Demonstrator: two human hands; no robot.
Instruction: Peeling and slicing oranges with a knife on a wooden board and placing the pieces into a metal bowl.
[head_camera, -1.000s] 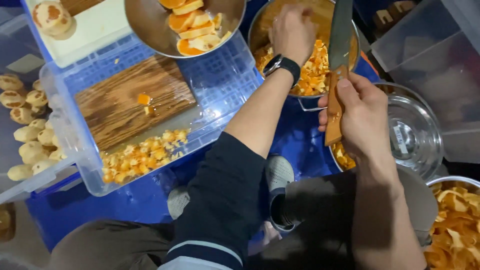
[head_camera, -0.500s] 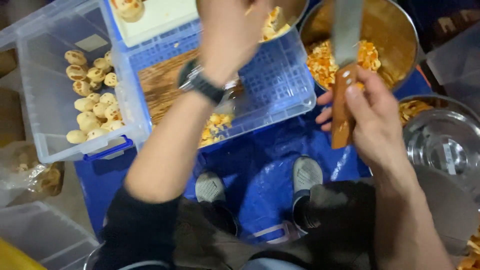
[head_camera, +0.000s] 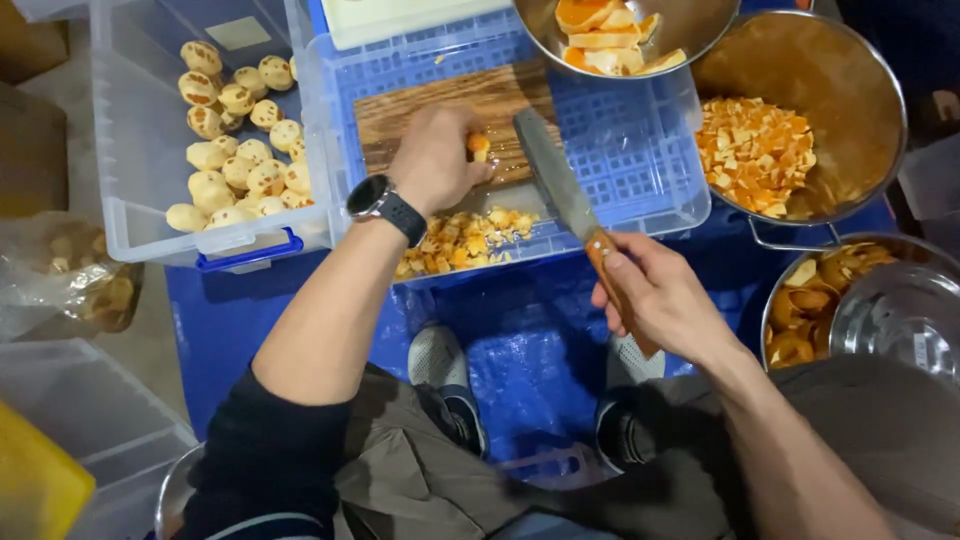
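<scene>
L hand (head_camera: 432, 160) pins peel (head_camera: 480, 146); R hand (head_camera: 660, 300) grips knife (head_camera: 572, 205).

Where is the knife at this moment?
In the head view, the knife is in the right hand, blade over the wooden board, beside the left hand.

The floor is covered by a blue tarp (head_camera: 540, 360). On it, an upturned blue crate (head_camera: 640, 170) is set at centre, a clear bin (head_camera: 140, 200) of peeled fruit at left, and metal bowls (head_camera: 850, 90) at right.
</scene>
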